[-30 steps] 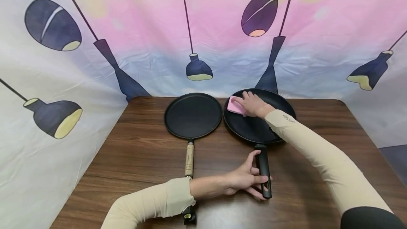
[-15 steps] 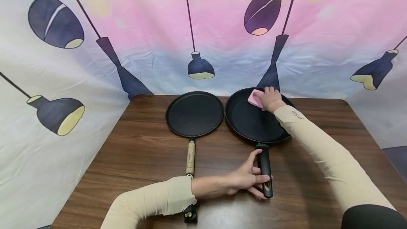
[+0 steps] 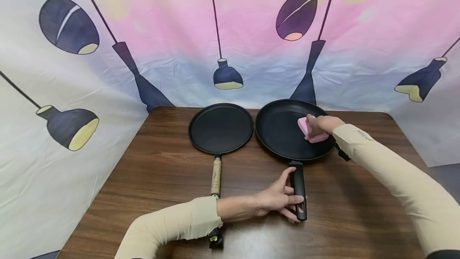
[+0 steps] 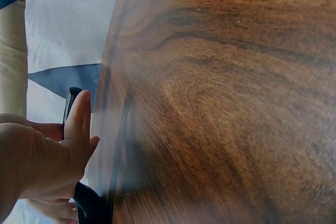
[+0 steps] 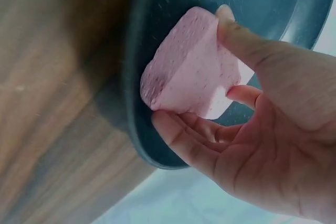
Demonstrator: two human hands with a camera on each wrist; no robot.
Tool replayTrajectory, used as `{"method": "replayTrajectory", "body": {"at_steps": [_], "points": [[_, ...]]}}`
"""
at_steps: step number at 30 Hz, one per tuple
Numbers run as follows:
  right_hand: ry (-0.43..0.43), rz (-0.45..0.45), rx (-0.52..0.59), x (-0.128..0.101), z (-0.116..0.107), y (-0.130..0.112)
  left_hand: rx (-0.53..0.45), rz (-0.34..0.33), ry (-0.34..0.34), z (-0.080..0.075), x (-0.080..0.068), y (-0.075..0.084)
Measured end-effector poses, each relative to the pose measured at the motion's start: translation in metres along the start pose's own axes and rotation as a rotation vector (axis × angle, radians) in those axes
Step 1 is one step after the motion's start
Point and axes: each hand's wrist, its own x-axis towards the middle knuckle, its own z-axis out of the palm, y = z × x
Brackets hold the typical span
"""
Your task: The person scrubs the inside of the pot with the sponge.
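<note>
Sponge (image 5: 189, 74), pink, 1 pc., pinched in R hand (image 5: 278, 140), thumb & fingers parted to its width, now shifted to R side of pan (image 3: 278, 133), so wiping presumably covers another area; L hand (image 3: 276, 200), fingers part-spread, grips handle (image 3: 298, 183).

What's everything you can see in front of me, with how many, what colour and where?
Deep frying pan: one, black, right of the flat pan
Black handle: one, black, on the deep frying pan's near side
Flat pan: one, black, left of the deep frying pan
Wooden handle: one, light brown, on the flat pan
Sponge: one, pink, inside the deep frying pan
Table: one, brown, under both pans
Backdrop: one, multicoloured with printed lamps, behind the table
Sleeves: two, cream, on the forearms
Left hand: one, bare, at the black handle
Right hand: one, bare, holding the sponge
</note>
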Motion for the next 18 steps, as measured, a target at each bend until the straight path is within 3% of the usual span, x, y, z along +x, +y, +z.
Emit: {"method": "replayTrajectory", "body": {"at_steps": [3, 9, 18], "points": [[-0.032, -0.023, -0.012, -0.004, 0.007, -0.002, -0.004, -0.003, 0.002, -0.001, 0.001, 0.0], [-0.005, -0.118, -0.037, -0.017, 0.02, -0.018, -0.018, -0.016, -0.007, -0.003, 0.002, 0.001], [0.072, -0.381, -0.011, -0.017, 0.033, -0.036, -0.031, -0.008, -0.012, 0.0, 0.005, 0.0]]}}
